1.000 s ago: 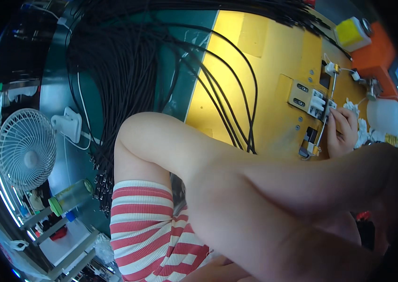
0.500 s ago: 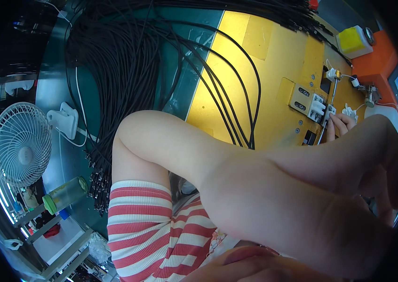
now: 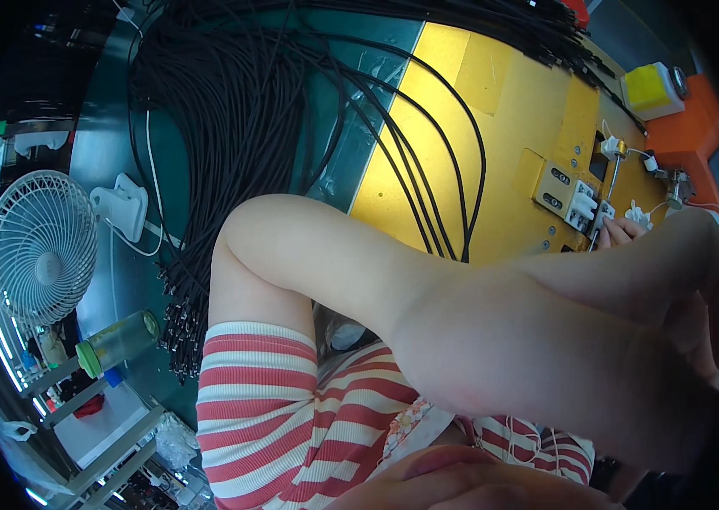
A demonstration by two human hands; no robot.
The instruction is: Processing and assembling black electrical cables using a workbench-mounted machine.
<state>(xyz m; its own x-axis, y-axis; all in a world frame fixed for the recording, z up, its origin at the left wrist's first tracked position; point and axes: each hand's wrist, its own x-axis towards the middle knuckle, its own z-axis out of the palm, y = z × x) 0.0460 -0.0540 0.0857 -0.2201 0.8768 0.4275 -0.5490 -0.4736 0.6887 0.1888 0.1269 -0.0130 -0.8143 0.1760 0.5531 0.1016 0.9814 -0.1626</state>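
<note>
Both my bare forearms cross the picture from left to right and overlap, the nearer one (image 3: 546,365) hiding much of the other. Fingers of one hand (image 3: 620,231) bend against a small metal block (image 3: 603,212) beside a white slotted holder (image 3: 581,204) on the gold plate (image 3: 504,127). Which arm they belong to I cannot tell, nor whether they grip a part. At the right rim more skin (image 3: 699,340) shows, dark and blurred, perhaps my other hand; its fingers are not clear. Several black cables (image 3: 453,161) run over the plate behind my arms.
A thick bundle of black cables (image 3: 215,127) covers the green mat (image 3: 364,81). To the left stand a clip fan (image 3: 41,246) and a green-lidded bottle (image 3: 117,342). At the right are a yellow-and-white container (image 3: 650,89) and a metal rod (image 3: 614,178) on the fixture.
The bench has shifted slightly to the right in view. More striped cloth shows below the nearer arm. The fingers stay by the fixture, with less of them showing.
</note>
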